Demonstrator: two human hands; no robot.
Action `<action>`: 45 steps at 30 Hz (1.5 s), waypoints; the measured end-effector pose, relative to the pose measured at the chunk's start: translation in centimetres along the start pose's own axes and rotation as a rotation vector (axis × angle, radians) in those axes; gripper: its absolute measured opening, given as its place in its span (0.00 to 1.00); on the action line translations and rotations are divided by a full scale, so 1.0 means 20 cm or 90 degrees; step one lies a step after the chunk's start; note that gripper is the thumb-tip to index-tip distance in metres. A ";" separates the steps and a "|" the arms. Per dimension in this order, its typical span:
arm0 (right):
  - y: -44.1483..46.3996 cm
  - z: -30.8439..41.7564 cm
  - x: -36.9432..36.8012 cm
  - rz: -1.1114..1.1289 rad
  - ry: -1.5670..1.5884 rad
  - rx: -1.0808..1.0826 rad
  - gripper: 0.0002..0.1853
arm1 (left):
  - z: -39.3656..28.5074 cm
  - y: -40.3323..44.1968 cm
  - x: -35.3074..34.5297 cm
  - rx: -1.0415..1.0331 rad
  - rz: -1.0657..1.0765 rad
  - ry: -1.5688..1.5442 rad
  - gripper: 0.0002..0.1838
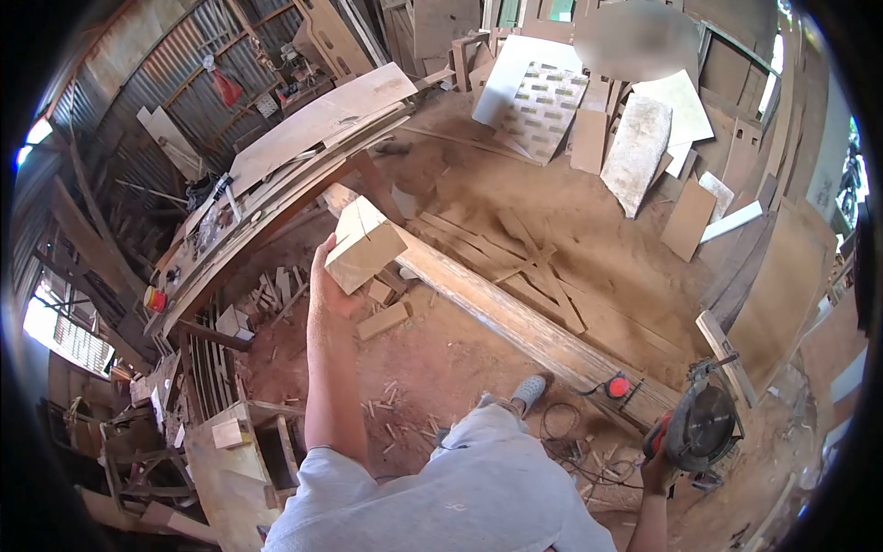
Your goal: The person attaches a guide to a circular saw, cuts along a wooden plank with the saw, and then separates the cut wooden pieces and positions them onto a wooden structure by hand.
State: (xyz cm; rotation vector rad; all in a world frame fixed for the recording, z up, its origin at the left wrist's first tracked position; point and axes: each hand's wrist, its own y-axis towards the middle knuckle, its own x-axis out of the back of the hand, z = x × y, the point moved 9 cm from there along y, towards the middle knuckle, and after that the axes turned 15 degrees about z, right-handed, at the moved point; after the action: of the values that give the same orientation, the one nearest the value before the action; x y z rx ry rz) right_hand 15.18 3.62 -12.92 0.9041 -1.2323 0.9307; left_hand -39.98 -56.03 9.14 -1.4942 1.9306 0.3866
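Timber beam (524,313), long, tan and weathered, lies diagonally. Near one end the right hand (657,471) grips a red-and-black circular saw (682,443) out sideways, probably keeping it off the body (451,501). The left hand (330,287) clasps a pale, squared wooden block (366,255) near the other end, seemingly steadying it; beam contact is unclear.

A corrugated metal wall (175,69) stands at the far left, behind a long table (219,265) bearing boards (322,124). Reddish dirt covers the floor (451,354); panels (636,152) lean far right. Daylight glares through a left-hand opening (78,336).
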 end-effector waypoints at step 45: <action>0.31 0.80 0.16 -0.098 0.058 -0.302 0.39 | 1.33 0.19 0.02 0.389 -0.001 -0.112 0.29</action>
State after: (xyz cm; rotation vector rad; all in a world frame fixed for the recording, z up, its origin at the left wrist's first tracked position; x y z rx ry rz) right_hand 4.00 -8.75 -7.62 0.5621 -1.2159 0.5161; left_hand -35.11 -39.36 -11.33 -1.0222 1.6977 -0.0757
